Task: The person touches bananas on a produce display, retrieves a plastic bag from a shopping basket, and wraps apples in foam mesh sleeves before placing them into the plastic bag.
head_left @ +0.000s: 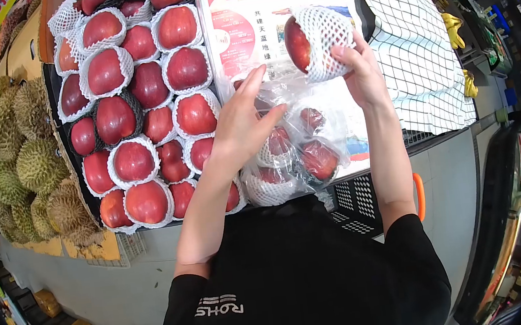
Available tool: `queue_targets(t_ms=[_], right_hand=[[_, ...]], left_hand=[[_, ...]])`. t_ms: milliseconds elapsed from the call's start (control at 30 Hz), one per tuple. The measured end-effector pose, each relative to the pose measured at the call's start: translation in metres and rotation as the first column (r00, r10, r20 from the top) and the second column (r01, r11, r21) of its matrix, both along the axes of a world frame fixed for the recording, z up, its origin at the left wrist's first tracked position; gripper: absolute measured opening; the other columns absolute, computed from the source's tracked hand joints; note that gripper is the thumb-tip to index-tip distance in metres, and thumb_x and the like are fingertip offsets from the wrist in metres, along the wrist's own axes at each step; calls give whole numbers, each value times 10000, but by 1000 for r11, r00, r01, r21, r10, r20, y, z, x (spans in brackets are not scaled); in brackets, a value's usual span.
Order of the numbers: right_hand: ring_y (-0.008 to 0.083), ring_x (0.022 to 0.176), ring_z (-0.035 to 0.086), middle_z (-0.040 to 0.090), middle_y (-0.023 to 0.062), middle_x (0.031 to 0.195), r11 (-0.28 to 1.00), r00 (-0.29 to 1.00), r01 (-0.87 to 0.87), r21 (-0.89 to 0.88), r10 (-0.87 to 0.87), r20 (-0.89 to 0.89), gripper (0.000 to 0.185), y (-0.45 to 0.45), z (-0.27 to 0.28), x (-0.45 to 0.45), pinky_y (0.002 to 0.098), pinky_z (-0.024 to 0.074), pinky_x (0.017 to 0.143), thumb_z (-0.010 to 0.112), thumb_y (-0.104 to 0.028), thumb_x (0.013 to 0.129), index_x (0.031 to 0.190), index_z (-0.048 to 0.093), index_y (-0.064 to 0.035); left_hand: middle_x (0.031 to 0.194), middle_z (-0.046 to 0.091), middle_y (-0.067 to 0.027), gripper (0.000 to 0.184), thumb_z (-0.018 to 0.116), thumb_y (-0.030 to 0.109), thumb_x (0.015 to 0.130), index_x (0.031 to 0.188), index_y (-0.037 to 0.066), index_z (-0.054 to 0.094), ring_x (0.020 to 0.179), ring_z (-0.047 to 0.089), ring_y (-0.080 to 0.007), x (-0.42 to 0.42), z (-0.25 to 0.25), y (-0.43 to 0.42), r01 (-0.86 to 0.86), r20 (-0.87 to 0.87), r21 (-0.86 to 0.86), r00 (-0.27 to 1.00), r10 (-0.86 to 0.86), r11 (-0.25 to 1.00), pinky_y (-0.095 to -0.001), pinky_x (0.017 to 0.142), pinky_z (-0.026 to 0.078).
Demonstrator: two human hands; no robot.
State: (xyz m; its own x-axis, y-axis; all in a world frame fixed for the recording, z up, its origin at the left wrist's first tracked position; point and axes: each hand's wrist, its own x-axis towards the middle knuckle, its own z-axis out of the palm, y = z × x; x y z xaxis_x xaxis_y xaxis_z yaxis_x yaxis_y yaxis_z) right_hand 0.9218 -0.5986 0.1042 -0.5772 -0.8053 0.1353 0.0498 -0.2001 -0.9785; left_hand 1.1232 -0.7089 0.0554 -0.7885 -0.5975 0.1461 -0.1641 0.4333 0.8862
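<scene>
My right hand [362, 70] grips a red apple [297, 44] in a white foam net [330, 32], above the printed poster. The net covers the apple's right side and leaves its left side bare. Lower down, a clear plastic bag [295, 104] holds several red apples, some in foam nets. My left hand [244, 122] lies at the bag's upper left side, fingers stretched out and thumb apart. Film from the bag shows beside its fingers; whether they pinch any of it is hard to make out.
A box of several red apples [150, 85] in foam nets stands on the left. Beyond it are piled durians [42, 168]. Under the bag lies a printed poster [233, 11]; a checked cloth [418, 48] covers the right side. A black basket [363, 192] sits below the counter edge.
</scene>
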Motion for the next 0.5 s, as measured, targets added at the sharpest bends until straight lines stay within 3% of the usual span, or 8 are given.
queue_targets(t_ms=[67,167,200,267,300,367,400,500], right_hand=[[161,1049,608,608,135,1201,994,997,-27,105,34,-66,774,-17,-5,-30,293,475,922,683,-174,803,1447,322,58],[103,1018,591,615,71,1184,978,978,-144,151,164,-126,602,-43,-9,-39,244,473,873,647,-161,810,1357,457,5],[93,1011,586,614,62,1189,954,962,-204,220,237,-136,630,-51,-16,-45,243,466,885,637,-154,806,1383,438,2],[87,1010,580,613,65,1194,900,923,-357,249,381,-54,636,-65,-38,-52,234,456,888,627,-154,804,1391,436,-1],[87,1010,580,613,65,1194,901,925,-355,247,377,-46,636,-65,-37,-50,234,456,888,627,-154,804,1391,436,-1],[136,1117,554,600,118,1239,742,784,-621,255,584,209,805,-63,-30,-43,289,413,960,656,-292,808,1456,324,50],[136,1117,554,600,118,1239,738,780,-625,254,586,218,805,-64,-40,-53,289,413,960,656,-292,808,1456,324,50],[140,1113,553,647,104,1131,505,676,-680,531,713,188,770,-65,-53,-78,271,409,961,638,-286,778,1440,379,10]], left_hand=[[808,640,-107,605,694,132,838,1393,45,470,613,565,-120,-24,-15,0,-33,-31,-239,999,26,970,-273,604,470],[884,662,-111,261,663,100,869,1112,5,676,626,605,-148,-38,-19,5,81,-45,-216,995,-93,973,-301,604,492],[884,662,-111,261,663,100,869,1112,5,676,626,605,-148,-38,-17,7,89,-39,-218,994,-100,972,-301,604,492],[900,675,-88,186,638,21,880,1056,-10,689,624,610,-115,-35,-14,11,223,-205,26,955,-213,974,-260,569,490],[903,674,-78,159,626,-60,866,1003,-24,697,634,613,-97,-34,-14,12,197,-300,-2,935,-188,980,-228,548,493],[894,679,-97,154,645,-54,846,990,-25,692,700,634,-154,-29,-10,11,162,-343,38,929,-139,986,-262,608,503],[886,684,-116,154,665,-49,825,976,-27,687,765,656,-210,-26,-8,10,125,-390,80,917,-84,989,-296,668,512],[878,686,-113,162,669,-64,820,976,-24,688,761,655,-203,-25,-7,6,105,-410,67,909,-69,992,-291,667,514]])
